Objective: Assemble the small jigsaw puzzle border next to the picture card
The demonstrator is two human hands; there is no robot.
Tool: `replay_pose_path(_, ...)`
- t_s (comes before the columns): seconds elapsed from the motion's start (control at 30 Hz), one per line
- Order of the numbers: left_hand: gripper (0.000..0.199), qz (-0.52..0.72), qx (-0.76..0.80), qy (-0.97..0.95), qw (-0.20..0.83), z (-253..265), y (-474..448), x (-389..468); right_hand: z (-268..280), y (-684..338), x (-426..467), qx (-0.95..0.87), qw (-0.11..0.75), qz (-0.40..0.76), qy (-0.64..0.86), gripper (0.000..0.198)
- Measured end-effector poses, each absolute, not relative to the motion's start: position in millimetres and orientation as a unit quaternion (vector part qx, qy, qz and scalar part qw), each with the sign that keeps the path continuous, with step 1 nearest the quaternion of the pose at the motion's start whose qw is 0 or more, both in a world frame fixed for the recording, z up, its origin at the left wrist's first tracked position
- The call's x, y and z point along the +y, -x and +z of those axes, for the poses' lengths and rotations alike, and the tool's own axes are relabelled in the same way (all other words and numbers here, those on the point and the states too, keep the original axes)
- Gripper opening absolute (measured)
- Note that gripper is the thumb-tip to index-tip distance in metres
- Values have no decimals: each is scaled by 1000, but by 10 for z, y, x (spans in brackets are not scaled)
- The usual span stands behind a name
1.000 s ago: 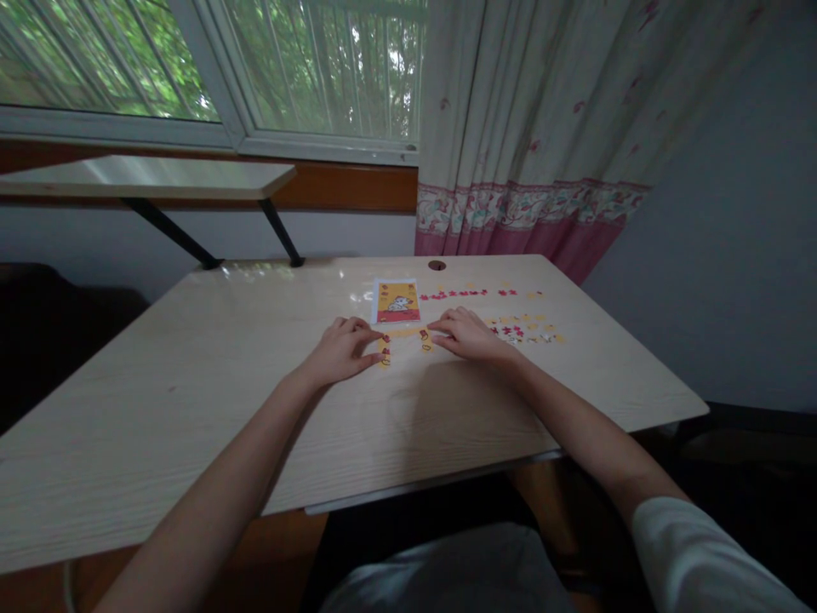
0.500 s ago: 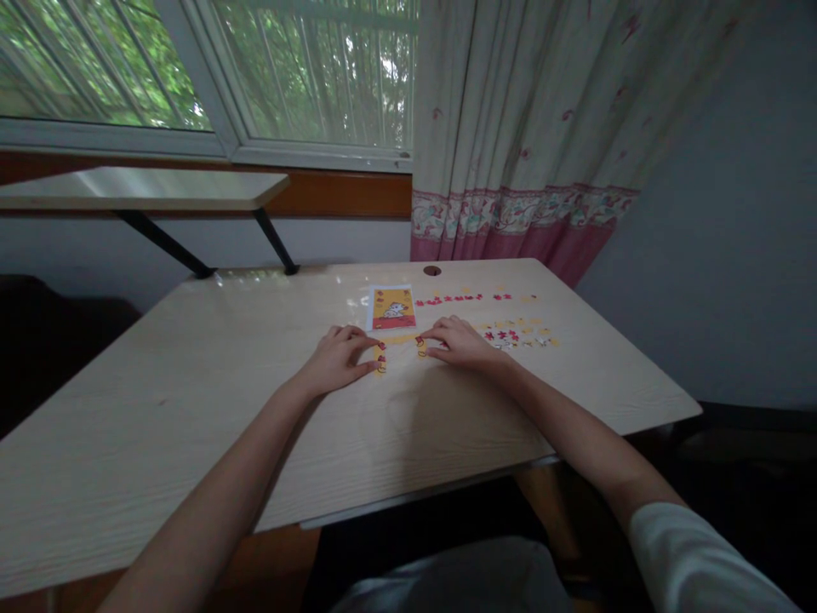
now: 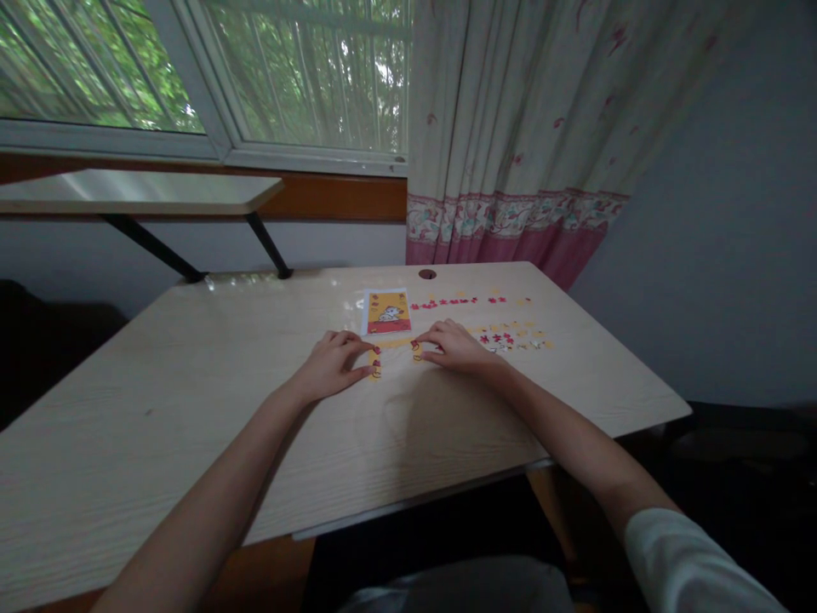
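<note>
A partly joined jigsaw puzzle (image 3: 397, 343), yellow with small red and dark drawings, lies flat on the desk as a top strip with two side pieces running down. My left hand (image 3: 333, 364) has its thumb and forefinger on the left column, closed on its edge. At the right column, my right hand (image 3: 452, 347) grips in the same way, thumb below and forefinger above. Just beyond the strip is a picture card (image 3: 387, 313) showing a white animal on yellow and red. The exact contact under the fingertips is too small to make out.
Loose red pieces (image 3: 447, 302) form a row right of the card. More loose yellow, red and white pieces (image 3: 501, 339) are spread beyond my right hand. A raised shelf (image 3: 140, 194) stands at the desk's (image 3: 210, 400) back left; a curtain (image 3: 511, 153) hangs behind.
The whole view has shifted slightly, so things appear a little further left and lower. Both hands stay at the same places on the puzzle.
</note>
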State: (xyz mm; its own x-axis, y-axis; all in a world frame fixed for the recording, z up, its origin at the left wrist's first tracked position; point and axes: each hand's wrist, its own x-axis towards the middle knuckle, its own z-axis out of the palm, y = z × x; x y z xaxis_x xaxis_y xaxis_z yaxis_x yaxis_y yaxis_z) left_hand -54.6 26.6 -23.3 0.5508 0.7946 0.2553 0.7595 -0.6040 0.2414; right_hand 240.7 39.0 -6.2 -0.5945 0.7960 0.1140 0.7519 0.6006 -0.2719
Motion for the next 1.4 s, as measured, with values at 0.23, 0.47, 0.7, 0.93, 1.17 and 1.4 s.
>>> replay_pose_path(0.23, 50, 181, 440, -878, 53, -245, 549, 263, -72, -2409, 398, -888, 109, 97, 436, 39)
replay_pose_path(0.47, 50, 177, 433, -882, 49, -238, 548, 263, -53, -2412, 382, -889, 107, 97, 435, 39)
replay_pose_path(0.7, 60, 172, 442, -879, 47, -228, 547, 254, -52, -2421, 397, -892, 113, 102, 427, 39)
replay_pose_path(0.93, 55, 172, 450, -875, 50, -233, 540, 256, -62, -2429, 402, -892, 116, 106, 423, 38)
replay_pose_path(1.17, 54, 155, 446, -881, 38, -234, 538, 268, -84, -2428, 410, -894, 119, 103, 419, 36)
replay_pose_path(1.4, 50, 153, 442, -883, 32, -216, 535, 258, -65, -2418, 397, -893, 119, 103, 422, 34)
